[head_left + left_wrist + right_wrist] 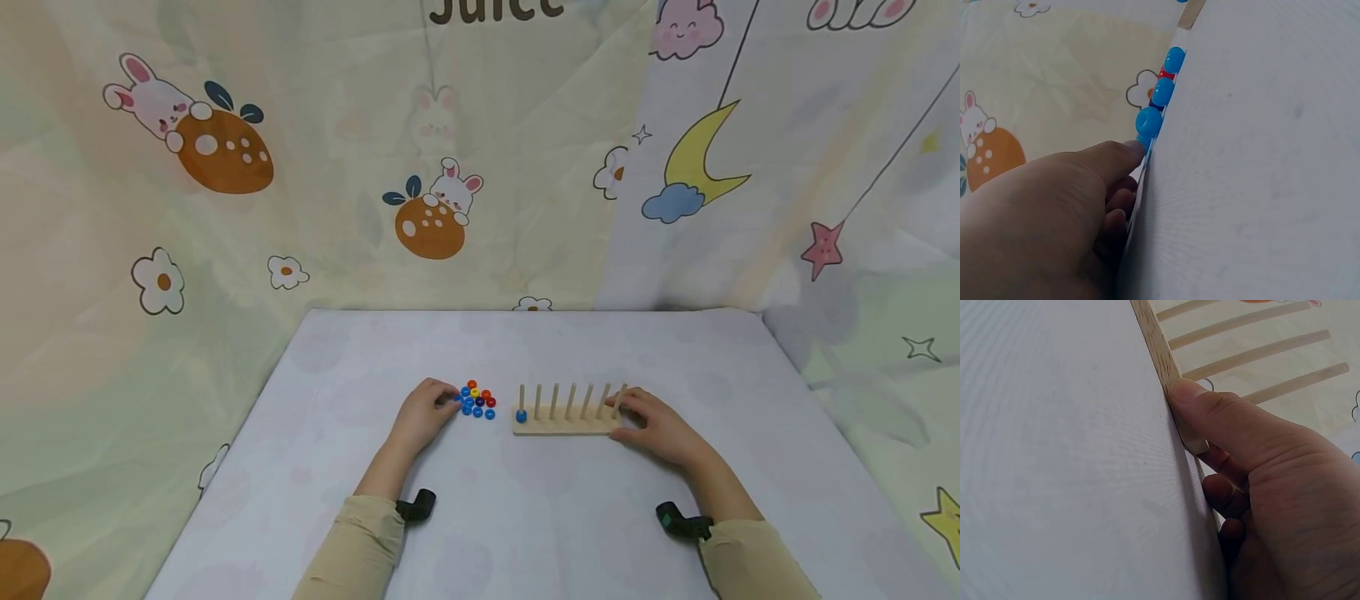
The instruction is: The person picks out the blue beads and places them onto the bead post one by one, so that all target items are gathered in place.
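Observation:
My left hand (422,415) is at the left edge of a small group of beads (478,401), thumb and forefinger pinching a blue bead (1142,143). Most beads in the group are blue, with a few red, orange and yellow ones. To their right lies a pale wooden base (566,427) with a row of several upright pegs (555,402). One blue bead (521,416) sits low on the leftmost peg. My right hand (660,427) grips the base's right end, its thumb (1186,392) pressed against the near side and the other fingers partly hidden behind it.
A pale cloth covers the table (525,517), whose far edge meets a printed curtain (337,208). Dark cameras are strapped to the left wrist (417,507) and right wrist (681,523), beside beige sleeves.

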Tool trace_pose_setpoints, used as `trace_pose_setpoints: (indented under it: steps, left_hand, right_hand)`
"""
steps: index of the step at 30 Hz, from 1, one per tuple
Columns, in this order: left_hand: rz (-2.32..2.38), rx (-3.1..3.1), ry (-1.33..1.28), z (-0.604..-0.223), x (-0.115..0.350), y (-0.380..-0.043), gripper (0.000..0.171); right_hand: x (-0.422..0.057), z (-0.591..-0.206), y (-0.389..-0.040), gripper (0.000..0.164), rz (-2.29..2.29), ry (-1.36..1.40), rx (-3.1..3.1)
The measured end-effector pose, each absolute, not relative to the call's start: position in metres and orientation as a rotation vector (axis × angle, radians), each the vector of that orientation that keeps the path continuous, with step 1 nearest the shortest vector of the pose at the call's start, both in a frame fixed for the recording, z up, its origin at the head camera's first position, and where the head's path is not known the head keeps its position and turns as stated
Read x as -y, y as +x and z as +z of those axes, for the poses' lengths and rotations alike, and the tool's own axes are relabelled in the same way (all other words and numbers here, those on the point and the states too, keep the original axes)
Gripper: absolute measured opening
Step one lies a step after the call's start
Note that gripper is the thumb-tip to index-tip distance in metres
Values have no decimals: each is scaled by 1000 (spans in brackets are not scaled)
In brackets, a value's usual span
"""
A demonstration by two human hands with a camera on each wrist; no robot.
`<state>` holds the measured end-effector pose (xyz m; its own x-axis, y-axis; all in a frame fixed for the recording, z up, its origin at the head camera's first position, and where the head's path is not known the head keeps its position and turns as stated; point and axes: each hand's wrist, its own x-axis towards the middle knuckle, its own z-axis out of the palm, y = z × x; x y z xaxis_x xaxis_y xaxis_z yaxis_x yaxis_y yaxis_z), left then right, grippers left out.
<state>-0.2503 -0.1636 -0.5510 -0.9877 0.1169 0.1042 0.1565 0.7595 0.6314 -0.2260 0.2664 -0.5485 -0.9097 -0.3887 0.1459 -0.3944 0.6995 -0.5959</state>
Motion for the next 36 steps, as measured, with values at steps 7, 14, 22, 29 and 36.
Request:
trace_pose_setpoints:
  steps: [7, 14, 22, 29, 36]
  left_hand:
    - [-1079, 2863, -213, -551, 166, -250, 21]
    - [-1131, 2863, -148, -544, 164, -249, 22]
    - [-1213, 2830, -164, -528, 160, -248, 21]
    - [-1216, 2776, -327, -498, 144, -243, 20]
    - [-1240, 2774, -425, -477, 132, -244, 23]
  right_hand:
    - [-267, -549, -225, 47, 991, 670, 2885]
    - [-266, -550, -225, 46, 985, 674, 2877]
    - [-265, -548, -226, 47, 998, 662, 2891]
    - [-265, -547, -226, 49, 1009, 649, 2922]
    - [-265, -548, -227, 49, 1031, 647, 2925]
